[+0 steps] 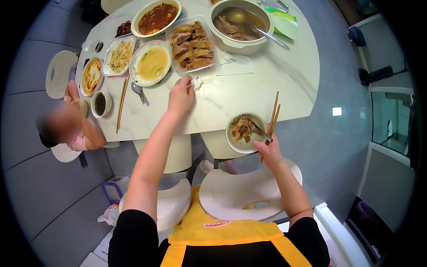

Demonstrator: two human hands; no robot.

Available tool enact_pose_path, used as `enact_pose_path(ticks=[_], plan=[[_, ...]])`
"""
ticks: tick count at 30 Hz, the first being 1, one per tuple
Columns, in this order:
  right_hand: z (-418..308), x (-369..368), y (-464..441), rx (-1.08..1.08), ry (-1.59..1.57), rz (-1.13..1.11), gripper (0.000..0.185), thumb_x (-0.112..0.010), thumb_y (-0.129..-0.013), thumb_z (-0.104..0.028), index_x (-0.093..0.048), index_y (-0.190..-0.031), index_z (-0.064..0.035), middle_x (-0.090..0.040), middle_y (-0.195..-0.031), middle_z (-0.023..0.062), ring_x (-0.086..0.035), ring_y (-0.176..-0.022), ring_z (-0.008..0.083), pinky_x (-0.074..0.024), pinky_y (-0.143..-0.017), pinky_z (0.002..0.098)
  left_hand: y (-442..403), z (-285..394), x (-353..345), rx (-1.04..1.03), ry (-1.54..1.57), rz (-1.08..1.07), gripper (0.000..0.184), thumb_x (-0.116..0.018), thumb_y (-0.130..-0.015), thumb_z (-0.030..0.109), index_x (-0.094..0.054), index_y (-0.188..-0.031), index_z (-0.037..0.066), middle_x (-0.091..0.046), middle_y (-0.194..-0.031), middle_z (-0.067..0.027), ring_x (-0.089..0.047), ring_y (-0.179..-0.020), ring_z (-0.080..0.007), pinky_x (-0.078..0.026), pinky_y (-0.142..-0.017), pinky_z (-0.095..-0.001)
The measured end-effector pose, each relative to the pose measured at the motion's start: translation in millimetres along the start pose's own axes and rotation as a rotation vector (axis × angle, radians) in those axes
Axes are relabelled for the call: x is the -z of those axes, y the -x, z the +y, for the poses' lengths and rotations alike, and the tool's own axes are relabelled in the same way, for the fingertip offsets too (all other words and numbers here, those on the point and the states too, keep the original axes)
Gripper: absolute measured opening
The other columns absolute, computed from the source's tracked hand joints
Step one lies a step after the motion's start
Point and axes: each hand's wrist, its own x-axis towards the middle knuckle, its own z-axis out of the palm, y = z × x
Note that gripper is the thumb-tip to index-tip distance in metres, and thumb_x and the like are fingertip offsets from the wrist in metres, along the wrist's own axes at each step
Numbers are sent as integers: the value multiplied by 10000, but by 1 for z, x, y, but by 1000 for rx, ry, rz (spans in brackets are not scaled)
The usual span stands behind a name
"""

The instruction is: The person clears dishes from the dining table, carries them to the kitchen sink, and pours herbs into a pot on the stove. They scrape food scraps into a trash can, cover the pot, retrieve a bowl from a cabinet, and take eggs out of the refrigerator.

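Note:
My left hand [180, 97] reaches across the table, its closed fingers on a crumpled white tissue [197, 83]. My right hand [269, 152] grips a pair of wooden chopsticks [275, 113] and the right rim of a white bowl [231, 141], with the thumb over the edge. Pieces of meat [242, 127] lie in this bowl, and a metal spoon [261, 131] leans out towards my right hand. The bowl is at the table's near edge; whether it rests on the table or is held up, I cannot tell. My fingers under the rim are hidden.
Past my left hand stand a tray of sliced meat [191, 46], a bowl of yellow soup [152, 63] and a large pot [242, 43] with a ladle. White chairs [249, 189] stand before me. Another person [73, 122] sits at the left edge.

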Motion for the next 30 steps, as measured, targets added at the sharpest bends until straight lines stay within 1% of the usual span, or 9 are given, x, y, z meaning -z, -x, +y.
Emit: enact_pose_path(ticks=[8,11,13,16,17,19,22,26,30], plan=[[-12,-2,-2,23,-30,-12,691,-645,-768,-12,-348,-1392,-16,-525,-1270,87,-488,-1186,178,-389,-1016,321,-18,40,-48,-124,8,-63,237,-559,-800,85,-625,-1023,45,-628,-979,-187,-606,-883,-374,-492,-786,-424],[-11,0,-2,48,-30,9,691,-650,-759,-39,-361,-1386,-31,-565,-1160,54,-563,-991,126,-479,-841,268,-16,48,-46,-233,43,-304,249,-547,-783,75,-625,-1017,43,-626,-977,-181,-603,-899,-367,-485,-805,-425],[-12,6,-3,-10,25,34,685,-655,-752,-62,-375,-1377,-51,-571,-1013,4,-521,-723,55,-444,-584,202,-1,50,-38,-229,40,-354,261,-535,-772,66,-625,-1015,40,-624,-970,-180,-602,-904,-366,-482,-816,-428],[-15,7,-1,-4,-17,70,677,-661,-750,-80,-386,-1369,-65,-539,-901,-35,-382,-562,15,-304,-441,177,21,44,-18,-189,-6,-461,238,-517,-800,59,-623,-1012,44,-620,-971,-180,-600,-904,-362,-487,-807,-433],[-15,11,-1,-2,-18,69,677,-661,-750,-80,-386,-1369,-65,-539,-901,-35,-382,-562,15,-304,-441,177,22,38,-14,-190,-7,-461,238,-517,-800,59,-623,-1012,44,-620,-971,-180,-600,-904,-362,-487,-807,-433],[-14,17,-2,6,-3,23,680,-661,-762,-70,-374,-1378,-52,-567,-1009,0,-507,-713,49,-422,-568,194,23,26,-13,-18,-81,-44,226,-540,-812,60,-634,-1016,34,-627,-998,-173,-604,-902,-358,-494,-806,-424],[-19,14,-2,46,-80,35,681,-660,-772,-61,-363,-1385,-41,-563,-1106,28,-537,-888,86,-453,-714,223,15,21,-24,60,37,137,236,-564,-823,63,-649,-1041,29,-631,-1084,-165,-602,-927,-350,-492,-833,-407],[-23,16,-2,43,-105,28,682,-657,-785,-46,-348,-1392,-22,-533,-1232,60,-499,-1122,138,-423,-916,269,9,27,-50,-51,-117,213,259,-577,-822,54,-656,-1067,27,-617,-1166,-160,-587,-973,-348,-479,-872,-400],[-23,17,-3,40,-109,21,682,-653,-773,-42,-357,-1387,-25,-545,-1201,46,-518,-1068,122,-438,-868,253,-5,26,-60,-172,-114,151,273,-570,-820,38,-653,-1081,30,-611,-1199,-142,-568,-1012,-351,-463,-899,-392]])
